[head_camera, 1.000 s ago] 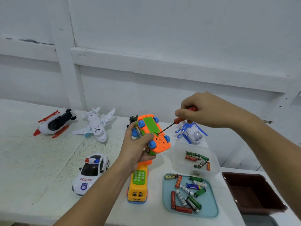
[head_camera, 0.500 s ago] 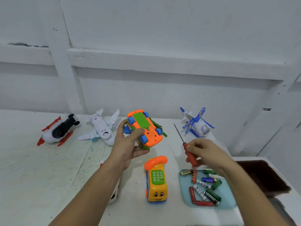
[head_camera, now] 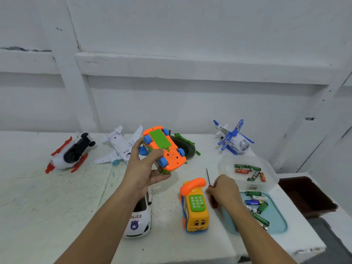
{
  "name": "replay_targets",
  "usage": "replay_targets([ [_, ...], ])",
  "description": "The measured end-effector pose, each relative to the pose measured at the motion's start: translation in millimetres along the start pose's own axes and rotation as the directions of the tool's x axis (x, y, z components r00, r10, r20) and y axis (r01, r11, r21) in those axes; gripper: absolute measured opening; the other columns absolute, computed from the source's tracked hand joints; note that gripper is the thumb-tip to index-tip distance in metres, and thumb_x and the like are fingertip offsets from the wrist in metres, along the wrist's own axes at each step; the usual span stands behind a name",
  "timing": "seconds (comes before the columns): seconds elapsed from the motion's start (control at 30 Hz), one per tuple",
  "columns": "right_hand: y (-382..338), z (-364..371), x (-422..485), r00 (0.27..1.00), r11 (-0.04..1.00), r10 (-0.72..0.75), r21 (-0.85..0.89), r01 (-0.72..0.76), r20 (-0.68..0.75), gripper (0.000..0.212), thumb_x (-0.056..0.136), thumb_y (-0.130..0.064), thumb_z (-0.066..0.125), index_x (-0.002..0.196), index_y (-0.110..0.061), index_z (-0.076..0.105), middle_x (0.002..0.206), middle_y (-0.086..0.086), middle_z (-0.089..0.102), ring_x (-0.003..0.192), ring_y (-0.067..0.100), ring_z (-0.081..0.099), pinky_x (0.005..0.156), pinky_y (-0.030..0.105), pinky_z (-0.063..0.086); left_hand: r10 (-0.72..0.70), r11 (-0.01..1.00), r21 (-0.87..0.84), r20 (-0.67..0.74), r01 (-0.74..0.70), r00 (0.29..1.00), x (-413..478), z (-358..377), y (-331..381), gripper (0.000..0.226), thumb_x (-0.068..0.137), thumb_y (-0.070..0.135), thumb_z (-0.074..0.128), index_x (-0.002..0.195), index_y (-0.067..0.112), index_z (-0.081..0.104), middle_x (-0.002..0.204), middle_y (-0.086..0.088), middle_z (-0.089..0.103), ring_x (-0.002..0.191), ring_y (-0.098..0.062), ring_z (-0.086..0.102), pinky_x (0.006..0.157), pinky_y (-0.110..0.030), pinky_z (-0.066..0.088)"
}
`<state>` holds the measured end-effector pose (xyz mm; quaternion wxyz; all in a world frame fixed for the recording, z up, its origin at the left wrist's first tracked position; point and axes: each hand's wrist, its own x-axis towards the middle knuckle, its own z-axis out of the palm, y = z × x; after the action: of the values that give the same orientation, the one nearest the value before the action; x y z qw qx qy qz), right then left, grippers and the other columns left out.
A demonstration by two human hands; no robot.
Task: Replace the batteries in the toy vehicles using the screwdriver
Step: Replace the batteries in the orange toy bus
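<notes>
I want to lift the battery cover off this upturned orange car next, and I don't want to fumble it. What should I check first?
1. Orange car underside up, gripped by the left hand: ok.
2. Green battery cover unscrewed: cannot tell; it sits in place.
3. Screwdriver tip clear of the car: ok, it is down by the yellow phone bus.
4. Right hand free: not ok, it holds the screwdriver handle.
5. Batteries at hand: ok, in the clear tub and the blue tray; which are fresh: cannot tell.
</notes>
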<state>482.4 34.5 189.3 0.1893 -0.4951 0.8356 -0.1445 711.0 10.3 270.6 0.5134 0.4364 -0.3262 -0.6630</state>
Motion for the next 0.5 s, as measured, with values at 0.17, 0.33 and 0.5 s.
replay_targets([
  [0.17, -2.5, 3.4, 1.3, 1.0, 0.999, -0.009, -0.043, 0.007, -0.03, 0.041, 0.077, -0.033, 0.077, 0.063, -0.016, 0.042, 0.063, 0.001, 0.05, 0.059, 0.016, 0.05, 0.045, 0.023, 0.028, -0.01, 1.0, 0.018, 0.009, 0.01, 1.0, 1.2, -2.8, 2.1, 0.054, 0.087, 0.01, 0.071, 0.121, 0.046, 0.049, 0.129, -0.01, 0.059, 0.078, -0.038, 0.075, 0.06, -0.047, 0.062],
  [0.33, 2.4, 0.0, 0.9, 0.999, 0.998, -0.018, 0.065, 0.021, -0.034, 0.028, 0.076, -0.031, 0.079, 0.073, -0.011, 0.058, 0.072, 0.003, 0.062, 0.066, 0.017, 0.058, 0.051, 0.025, 0.038, -0.022, 0.999, 0.03, 0.05, 0.02, 0.999, 0.9, -1.4, 1.5, 0.05, 0.088, 0.008, 0.069, 0.115, 0.046, 0.05, 0.123, -0.009, 0.062, 0.076, -0.037, 0.074, 0.056, -0.044, 0.061],
  [0.5, 4.9, -10.9, -3.6, 0.991, 0.973, -0.062, 0.214, 0.087, -0.119, 0.021, 0.078, -0.024, 0.077, 0.072, -0.01, 0.063, 0.068, 0.003, 0.064, 0.06, 0.02, 0.061, 0.062, 0.034, 0.053, -0.029, 0.998, 0.049, 0.077, 0.025, 0.997, 2.6, -1.8, -3.9, 0.055, 0.088, 0.008, 0.07, 0.123, 0.045, 0.05, 0.116, -0.003, 0.065, 0.082, -0.04, 0.074, 0.064, -0.049, 0.062],
])
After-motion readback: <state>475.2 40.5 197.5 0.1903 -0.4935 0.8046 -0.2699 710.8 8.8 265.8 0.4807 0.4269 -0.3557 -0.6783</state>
